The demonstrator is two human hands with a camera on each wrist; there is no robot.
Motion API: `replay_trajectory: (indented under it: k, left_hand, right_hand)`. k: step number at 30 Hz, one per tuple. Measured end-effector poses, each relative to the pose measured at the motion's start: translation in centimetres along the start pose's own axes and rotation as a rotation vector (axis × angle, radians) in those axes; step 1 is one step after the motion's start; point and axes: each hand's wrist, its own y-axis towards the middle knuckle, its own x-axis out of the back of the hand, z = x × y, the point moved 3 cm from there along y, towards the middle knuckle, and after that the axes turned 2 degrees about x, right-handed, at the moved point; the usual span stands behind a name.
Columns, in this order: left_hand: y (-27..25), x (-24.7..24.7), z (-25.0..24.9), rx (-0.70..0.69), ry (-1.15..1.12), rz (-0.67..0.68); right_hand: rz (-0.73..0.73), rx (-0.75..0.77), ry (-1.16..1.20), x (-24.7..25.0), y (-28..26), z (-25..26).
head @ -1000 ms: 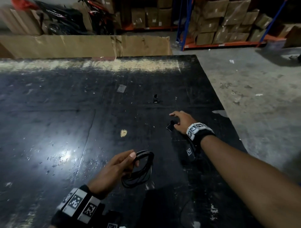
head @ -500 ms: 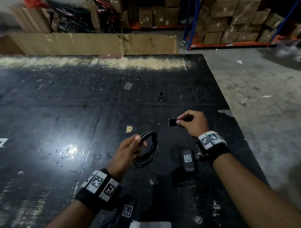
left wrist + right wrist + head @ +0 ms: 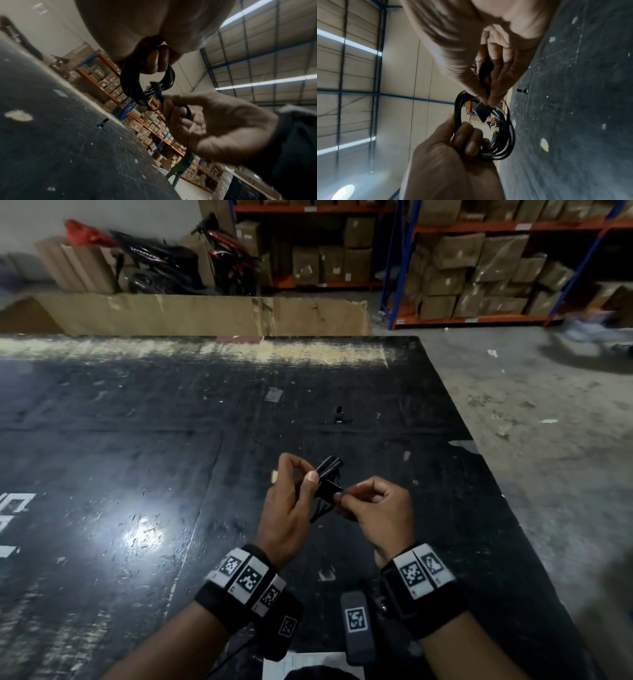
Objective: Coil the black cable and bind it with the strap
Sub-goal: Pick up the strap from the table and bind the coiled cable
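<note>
Held clear above the scuffed black table point(image 3: 137, 457), the coiled black cable point(image 3: 503, 142) hung from the left hand point(image 3: 291, 508), whose fingers curled through its loops, apparently to keep them gathered for binding. The right hand point(image 3: 376, 508) pinched the black strap point(image 3: 482, 112) between thumb and fingertips, its free end touching the coil.

I found the head view looking down on the table point(image 3: 137, 474); both wrist views sat close, tilted upward, sharing the coiled cable point(image 3: 132, 88) point(image 3: 503, 142).
</note>
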Motion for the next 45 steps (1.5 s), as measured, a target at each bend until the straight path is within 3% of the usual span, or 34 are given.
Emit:
replay_trajectory:
  k: [6, 12, 16, 21, 25, 30, 38, 42, 45]
  left_hand:
    - [-1.8, -0.2, -1.1, -0.087, -0.055, 0.124]
    - [-2.5, 0.2, -1.0, 0.001, -0.220, 0.070]
    - [-2.6, 0.3, -0.7, 0.084, -0.298, 0.066]
    - [-2.6, 0.6, -1.3, -0.006, -0.139, 0.043]
    - [-2.2, 1.0, -1.5, 0.004, -0.174, 0.002]
    - [-2.0, 1.3, -1.5, 0.044, -0.256, 0.006]
    - [-1.8, 1.4, -1.3, 0.135, -0.331, 0.039]
    - [-1.9, 1.4, -1.0, 0.186, -0.334, 0.075]
    - [-1.9, 1.5, -0.8, 0.214, -0.318, 0.107]
  right_hand:
    - [-0.092, -0.126, 0.276, -1.8, -1.1, 0.9]
    - [0.042, -0.314, 0.574, -2.6, -2.4, 0.2]
    - [0.086, -0.334, 0.659, -2.5, -2.6, 0.1]
    - [0.111, -0.284, 0.673, -2.1, -2.9, 0.6]
    - [0.143, -0.104, 0.550, -1.6, -3.5, 2.0]
    - [0.094, 0.298, -0.024, -0.7, -3.8, 2.6]
    - [0.095, 0.881, -0.608, -0.7, -5.0, 2.9]
    - [0.054, 1.052, -0.738, -0.4, -4.4, 2.8]
    - [0.117, 1.093, -0.745, 0.0, -3.9, 3.2]
